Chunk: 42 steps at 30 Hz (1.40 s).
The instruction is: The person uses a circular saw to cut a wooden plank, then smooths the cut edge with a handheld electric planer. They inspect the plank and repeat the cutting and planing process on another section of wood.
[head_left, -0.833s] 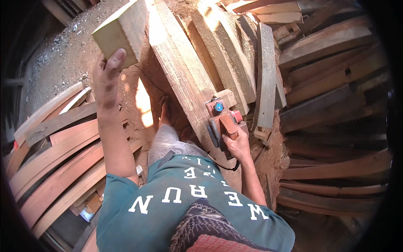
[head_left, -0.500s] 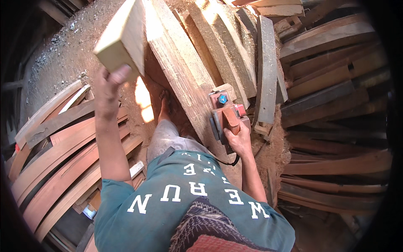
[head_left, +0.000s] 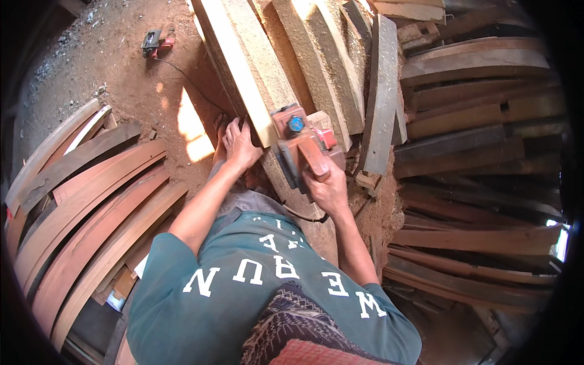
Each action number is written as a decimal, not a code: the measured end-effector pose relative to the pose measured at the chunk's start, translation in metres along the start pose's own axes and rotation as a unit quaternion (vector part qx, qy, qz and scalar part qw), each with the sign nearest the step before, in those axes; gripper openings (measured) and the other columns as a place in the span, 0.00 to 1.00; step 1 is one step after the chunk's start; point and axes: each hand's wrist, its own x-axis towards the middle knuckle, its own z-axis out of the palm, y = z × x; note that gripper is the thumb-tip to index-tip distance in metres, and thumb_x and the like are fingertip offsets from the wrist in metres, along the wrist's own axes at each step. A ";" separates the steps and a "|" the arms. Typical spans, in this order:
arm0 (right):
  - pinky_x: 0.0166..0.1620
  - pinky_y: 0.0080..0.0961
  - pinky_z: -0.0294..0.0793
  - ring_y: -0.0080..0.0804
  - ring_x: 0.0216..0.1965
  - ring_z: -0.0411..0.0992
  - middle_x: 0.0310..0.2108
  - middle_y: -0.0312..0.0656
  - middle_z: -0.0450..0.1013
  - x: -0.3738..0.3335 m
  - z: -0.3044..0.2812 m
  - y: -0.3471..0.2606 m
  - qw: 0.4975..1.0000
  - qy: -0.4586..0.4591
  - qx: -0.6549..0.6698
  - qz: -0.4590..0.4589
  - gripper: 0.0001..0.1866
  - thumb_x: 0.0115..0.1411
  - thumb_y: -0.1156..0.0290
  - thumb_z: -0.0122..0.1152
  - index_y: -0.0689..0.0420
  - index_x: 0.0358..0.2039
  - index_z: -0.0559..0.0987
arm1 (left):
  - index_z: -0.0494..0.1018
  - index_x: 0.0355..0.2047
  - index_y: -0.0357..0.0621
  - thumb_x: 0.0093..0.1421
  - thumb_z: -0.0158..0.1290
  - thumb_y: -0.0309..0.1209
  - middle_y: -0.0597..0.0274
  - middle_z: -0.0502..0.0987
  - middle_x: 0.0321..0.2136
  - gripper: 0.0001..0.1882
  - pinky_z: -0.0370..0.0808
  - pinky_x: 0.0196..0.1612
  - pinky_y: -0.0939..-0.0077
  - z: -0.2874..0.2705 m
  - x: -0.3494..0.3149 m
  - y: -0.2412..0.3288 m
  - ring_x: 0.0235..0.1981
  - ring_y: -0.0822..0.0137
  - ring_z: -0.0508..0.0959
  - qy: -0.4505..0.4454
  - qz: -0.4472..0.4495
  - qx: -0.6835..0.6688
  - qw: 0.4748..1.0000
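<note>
My right hand [head_left: 328,190] is closed around the handle of a reddish-brown electric planer [head_left: 292,139] with a blue knob and a red part on its side. The planer sits over the near part of a long timber, beside the end of a pale wooden beam [head_left: 234,58]. That beam lies lengthwise, running away from me, its top edge bright in the sun. At its near left side, my left hand [head_left: 241,146] has its fingers pointing away and somewhat apart, close against the wood. Its thumb is partly hidden.
Rough thick timbers [head_left: 325,79] lie alongside on the right, dusted with sawdust. Curved boards are stacked at left [head_left: 97,207] and right [head_left: 480,240]. On the dirt floor at far left rests a red and dark power tool [head_left: 156,45] with a cord. My foot [head_left: 220,121] is beside the beam.
The pale beam, raised in my left hand before, has come down to the right and now lies lengthwise. My left hand has lowered beside it. The planer, still in my right hand, has shifted left.
</note>
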 end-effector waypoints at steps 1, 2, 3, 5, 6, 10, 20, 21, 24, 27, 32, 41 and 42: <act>0.47 0.28 0.79 0.24 0.41 0.78 0.40 0.38 0.83 0.006 0.009 0.001 1.000 -0.004 -0.023 -0.004 0.16 0.61 0.75 0.72 0.62 0.50 0.83 | 0.64 0.72 0.45 0.53 0.68 0.37 0.43 0.66 0.66 0.46 0.64 0.72 0.48 -0.008 0.003 -0.008 0.71 0.42 0.62 -0.008 0.030 -0.030 0.999; 0.47 0.28 0.80 0.23 0.41 0.78 0.39 0.39 0.83 0.009 0.017 0.004 0.999 -0.019 -0.030 0.021 0.13 0.61 0.74 0.70 0.63 0.46 0.82 | 0.66 0.71 0.44 0.54 0.67 0.36 0.43 0.67 0.66 0.44 0.64 0.72 0.49 -0.020 0.008 -0.018 0.70 0.42 0.63 -0.015 0.061 -0.061 0.996; 0.47 0.30 0.81 0.25 0.40 0.80 0.38 0.43 0.84 0.007 0.026 0.019 0.999 -0.022 -0.006 0.025 0.11 0.61 0.76 0.69 0.62 0.43 0.82 | 0.67 0.70 0.43 0.56 0.66 0.36 0.44 0.68 0.66 0.42 0.65 0.72 0.50 -0.030 0.012 -0.024 0.70 0.42 0.64 -0.023 0.091 -0.091 0.991; 0.46 0.31 0.81 0.28 0.39 0.82 0.35 0.45 0.84 0.010 0.032 0.014 0.999 -0.013 -0.031 -0.020 0.11 0.59 0.76 0.68 0.62 0.43 0.82 | 0.74 0.64 0.36 0.61 0.63 0.32 0.44 0.77 0.55 0.31 0.72 0.66 0.55 -0.072 0.013 -0.003 0.60 0.46 0.76 0.006 0.181 -0.162 0.970; 0.46 0.31 0.82 0.29 0.39 0.82 0.35 0.46 0.84 0.014 0.035 0.008 0.999 -0.014 -0.035 -0.010 0.11 0.59 0.76 0.67 0.63 0.43 0.82 | 0.74 0.63 0.36 0.61 0.64 0.33 0.45 0.78 0.53 0.30 0.74 0.64 0.56 -0.095 0.016 0.013 0.58 0.46 0.77 -0.042 0.208 -0.160 0.964; 0.46 0.32 0.82 0.31 0.38 0.83 0.34 0.48 0.83 0.042 0.053 -0.022 0.999 -0.017 -0.040 -0.013 0.12 0.57 0.77 0.67 0.63 0.42 0.82 | 0.75 0.61 0.40 0.58 0.69 0.37 0.50 0.78 0.43 0.31 0.78 0.52 0.54 -0.120 0.048 0.031 0.49 0.48 0.79 -0.026 0.309 -0.054 0.949; 0.49 0.49 0.82 0.64 0.47 0.81 0.39 0.64 0.82 0.195 0.111 -0.107 0.996 -0.054 -0.066 -0.005 0.16 0.55 0.73 0.67 0.62 0.45 0.81 | 0.76 0.47 0.35 0.51 0.62 0.28 0.56 0.78 0.43 0.21 0.76 0.54 0.63 -0.217 0.248 0.002 0.49 0.57 0.78 -0.076 0.561 0.227 0.792; 0.49 0.49 0.82 0.64 0.47 0.81 0.39 0.64 0.82 0.216 0.119 -0.119 0.996 -0.050 -0.068 -0.013 0.16 0.55 0.72 0.67 0.62 0.44 0.81 | 0.76 0.49 0.37 0.54 0.63 0.29 0.56 0.78 0.43 0.21 0.76 0.54 0.62 -0.231 0.268 -0.002 0.49 0.57 0.78 -0.069 0.556 0.221 0.798; 0.49 0.49 0.81 0.64 0.47 0.81 0.38 0.65 0.82 0.289 0.147 -0.162 0.994 -0.033 -0.097 -0.046 0.16 0.57 0.69 0.67 0.62 0.44 0.81 | 0.74 0.55 0.41 0.58 0.67 0.35 0.55 0.78 0.47 0.27 0.76 0.54 0.59 -0.264 0.323 -0.019 0.51 0.55 0.78 -0.013 0.471 0.175 0.864; 0.50 0.49 0.81 0.61 0.45 0.83 0.37 0.63 0.82 0.370 0.178 -0.207 0.991 -0.041 -0.105 -0.067 0.14 0.58 0.69 0.64 0.63 0.42 0.83 | 0.71 0.65 0.44 0.63 0.66 0.34 0.48 0.77 0.54 0.31 0.74 0.60 0.54 -0.298 0.344 -0.054 0.57 0.48 0.77 0.084 0.341 0.023 0.936; 0.35 0.38 0.83 0.39 0.29 0.85 0.27 0.48 0.83 0.504 0.238 -0.273 0.963 -0.023 -0.203 -0.178 0.15 0.59 0.74 0.57 0.52 0.43 0.88 | 0.71 0.65 0.39 0.67 0.62 0.33 0.44 0.76 0.54 0.28 0.74 0.63 0.53 -0.258 0.323 -0.200 0.58 0.44 0.76 0.088 0.137 -0.064 0.985; 0.35 0.38 0.79 0.42 0.32 0.81 0.31 0.51 0.82 0.667 0.298 -0.343 0.921 0.000 -0.153 -0.359 0.11 0.59 0.76 0.55 0.60 0.37 0.85 | 0.73 0.64 0.35 0.67 0.59 0.33 0.34 0.75 0.58 0.27 0.70 0.68 0.50 -0.187 0.203 -0.284 0.63 0.38 0.74 -0.209 -0.106 -0.050 0.971; 0.34 0.38 0.79 0.42 0.30 0.81 0.30 0.51 0.82 0.663 0.297 -0.350 0.937 -0.022 -0.132 -0.322 0.11 0.59 0.76 0.55 0.60 0.36 0.85 | 0.73 0.64 0.35 0.67 0.59 0.33 0.34 0.75 0.58 0.27 0.70 0.68 0.51 -0.178 0.195 -0.287 0.63 0.38 0.73 -0.216 -0.120 -0.058 0.967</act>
